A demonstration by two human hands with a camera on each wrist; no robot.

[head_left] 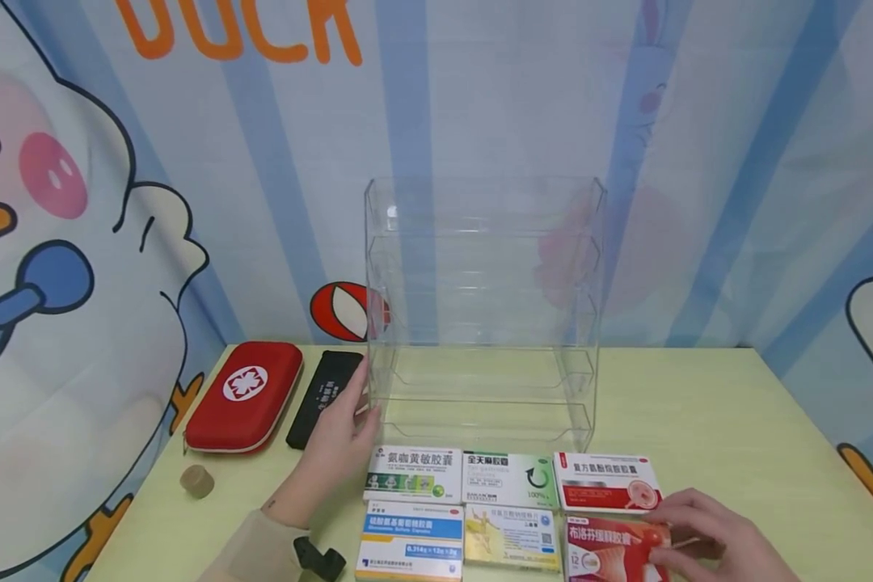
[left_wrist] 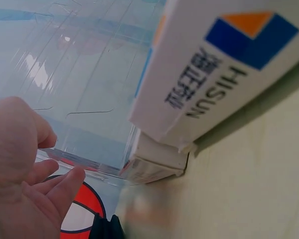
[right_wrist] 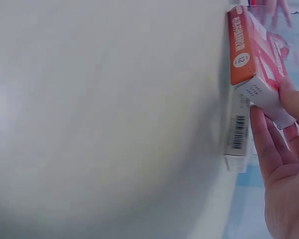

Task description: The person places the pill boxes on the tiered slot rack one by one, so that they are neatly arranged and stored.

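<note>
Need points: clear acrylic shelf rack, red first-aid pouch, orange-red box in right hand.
clear acrylic shelf rack point(head_left: 483, 267), head view, back panel
red zippered first-aid pouch point(head_left: 245, 394), head view, lid centre
orange-red medicine box point(head_left: 607, 550), head view, top face

Clear acrylic rack point(head_left: 483, 315); pale green counter point(head_left: 735, 420); red pouch point(head_left: 244, 394) with white cross; orange-red box point(head_left: 611, 550); blue-banded white box point(head_left: 411, 540).
</note>
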